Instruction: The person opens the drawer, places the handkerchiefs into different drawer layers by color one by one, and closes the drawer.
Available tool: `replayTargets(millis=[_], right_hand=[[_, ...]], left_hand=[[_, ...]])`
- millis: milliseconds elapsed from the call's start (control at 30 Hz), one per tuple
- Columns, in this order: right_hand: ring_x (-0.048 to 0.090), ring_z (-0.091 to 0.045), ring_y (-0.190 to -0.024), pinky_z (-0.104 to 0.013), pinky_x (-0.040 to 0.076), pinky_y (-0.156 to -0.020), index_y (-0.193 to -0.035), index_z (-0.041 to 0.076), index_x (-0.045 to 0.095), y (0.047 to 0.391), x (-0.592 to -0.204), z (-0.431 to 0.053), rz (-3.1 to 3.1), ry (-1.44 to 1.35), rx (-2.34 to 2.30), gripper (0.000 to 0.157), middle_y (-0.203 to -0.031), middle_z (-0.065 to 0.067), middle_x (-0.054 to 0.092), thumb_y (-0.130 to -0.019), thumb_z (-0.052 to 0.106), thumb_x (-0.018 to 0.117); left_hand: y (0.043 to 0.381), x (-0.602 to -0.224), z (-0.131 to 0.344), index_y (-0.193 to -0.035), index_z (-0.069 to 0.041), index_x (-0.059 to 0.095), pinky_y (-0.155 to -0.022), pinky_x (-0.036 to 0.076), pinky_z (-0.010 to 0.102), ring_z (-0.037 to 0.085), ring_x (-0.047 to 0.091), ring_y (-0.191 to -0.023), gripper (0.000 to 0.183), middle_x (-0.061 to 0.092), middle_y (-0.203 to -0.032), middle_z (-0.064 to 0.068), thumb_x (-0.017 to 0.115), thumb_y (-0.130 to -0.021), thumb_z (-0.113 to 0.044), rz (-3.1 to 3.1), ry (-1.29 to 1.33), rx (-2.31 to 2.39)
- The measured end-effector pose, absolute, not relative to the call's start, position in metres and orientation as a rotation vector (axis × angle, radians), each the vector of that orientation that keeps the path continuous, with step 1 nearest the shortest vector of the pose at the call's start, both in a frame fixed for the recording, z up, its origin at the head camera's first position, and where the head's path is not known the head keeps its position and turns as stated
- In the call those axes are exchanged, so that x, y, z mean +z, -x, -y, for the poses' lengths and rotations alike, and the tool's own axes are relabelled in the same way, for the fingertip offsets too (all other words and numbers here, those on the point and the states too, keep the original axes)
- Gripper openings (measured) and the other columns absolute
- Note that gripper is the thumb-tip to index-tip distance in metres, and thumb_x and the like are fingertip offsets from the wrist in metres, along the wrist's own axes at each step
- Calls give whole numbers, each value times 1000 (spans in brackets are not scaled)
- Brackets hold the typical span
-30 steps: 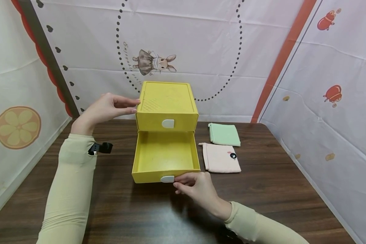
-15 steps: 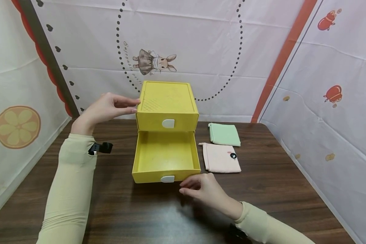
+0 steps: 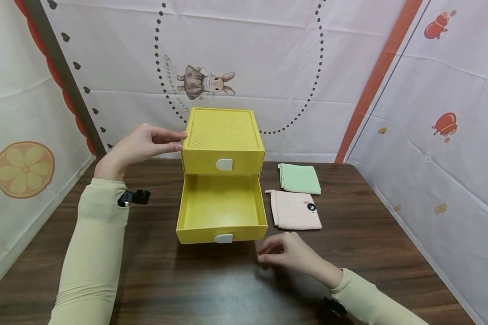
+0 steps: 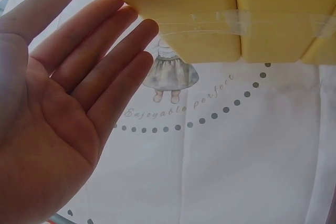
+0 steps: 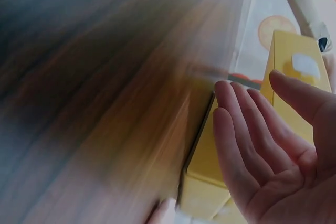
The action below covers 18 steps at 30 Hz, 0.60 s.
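A yellow two-drawer storage box (image 3: 223, 131) stands at the back of the table, its upper drawer closed. The lower drawer (image 3: 199, 235) is pulled far out and has nothing in it; a white tab handle (image 3: 223, 238) sits on its front. With straight fingers, my left hand (image 3: 136, 144) rests against the box's upper left side. The left wrist view shows that palm (image 4: 58, 119) bare beside the yellow wall. My right hand (image 3: 294, 253) hovers just right of the drawer's front corner, apart from it, its fingers (image 5: 252, 124) loosely bent and holding nothing.
A folded pink towel (image 3: 294, 216) with a dark round patch lies right of the drawer. Behind it lies a folded green towel (image 3: 301, 179). A printed white curtain (image 3: 284, 67) closes off the back and sides of the dark wooden table (image 3: 211, 289).
My right hand has let go of the lower drawer's handle and moved right and slightly toward me. The left hand and the drawer have stayed in place.
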State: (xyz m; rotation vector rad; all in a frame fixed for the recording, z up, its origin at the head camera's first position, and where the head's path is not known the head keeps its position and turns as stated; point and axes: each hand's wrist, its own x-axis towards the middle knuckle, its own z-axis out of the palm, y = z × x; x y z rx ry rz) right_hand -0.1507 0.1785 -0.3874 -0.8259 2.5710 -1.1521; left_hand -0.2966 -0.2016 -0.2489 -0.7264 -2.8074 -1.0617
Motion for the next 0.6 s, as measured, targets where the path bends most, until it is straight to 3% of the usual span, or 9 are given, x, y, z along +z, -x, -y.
replayTargets(millis=[200, 400, 600], right_hand=[[61, -5, -73, -22, 48, -66, -92, 13, 68, 154, -386, -190, -2581, 786, -1133, 16, -84, 5, 68, -79, 23, 66], [62, -14, -75, -27, 48, -69, -90, 12, 67, 149, -361, -194, -2615, 709, -1137, 11, -84, -4, 68, -80, 16, 66], [62, -11, -78, -26, 47, -71, -92, 13, 67, 167, -372, -210, -2688, 626, -1152, 22, -84, 3, 67, -78, 30, 67]], left_hand=[[296, -248, 201, -116, -34, 58, -84, 45, 36, 6, 55, -102, 45, 60, -113, -11, 61, -75, -51, 2804, 730, -1072], [295, -248, 201, -117, -34, 58, -84, 45, 36, 6, 55, -102, 45, 60, -113, -11, 61, -75, -51, 2806, 734, -1064], [295, -248, 201, -117, -34, 58, -86, 44, 37, 7, 54, -104, 46, 60, -114, -10, 61, -75, -52, 2813, 727, -1056]])
